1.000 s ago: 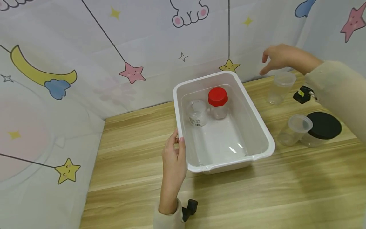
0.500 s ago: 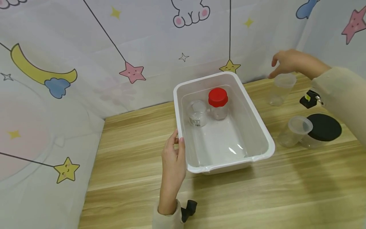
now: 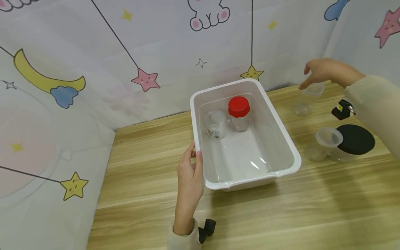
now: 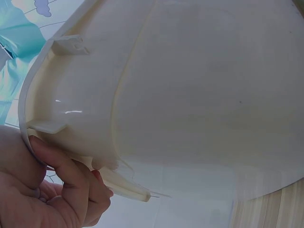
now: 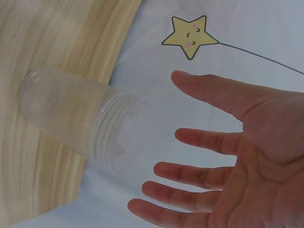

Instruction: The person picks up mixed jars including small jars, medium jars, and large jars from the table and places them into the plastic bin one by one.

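My left hand (image 3: 190,173) grips the left rim of a white tub (image 3: 250,183), with the fingers curled under the edge, as the left wrist view shows. Inside the tub stand a clear jar with a red lid (image 3: 239,107) and a clear jar with a label (image 3: 216,125). At the back right my right hand (image 3: 323,72) is over a tall clear cup (image 3: 303,108), fingers spread. In the right wrist view that cup (image 5: 71,111) stands a little apart from the hand (image 5: 228,161), which holds nothing.
Right of the tub stand another clear cup (image 3: 315,152) and a clear jar with a black lid (image 3: 355,139), close together. A patterned cloth (image 3: 168,41) hangs along the back and left edges of the wooden table (image 3: 140,163).
My right hand has moved right and closer to the tall cup at the back. The left hand keeps its grip on the rim, and the tub and jars stay put.
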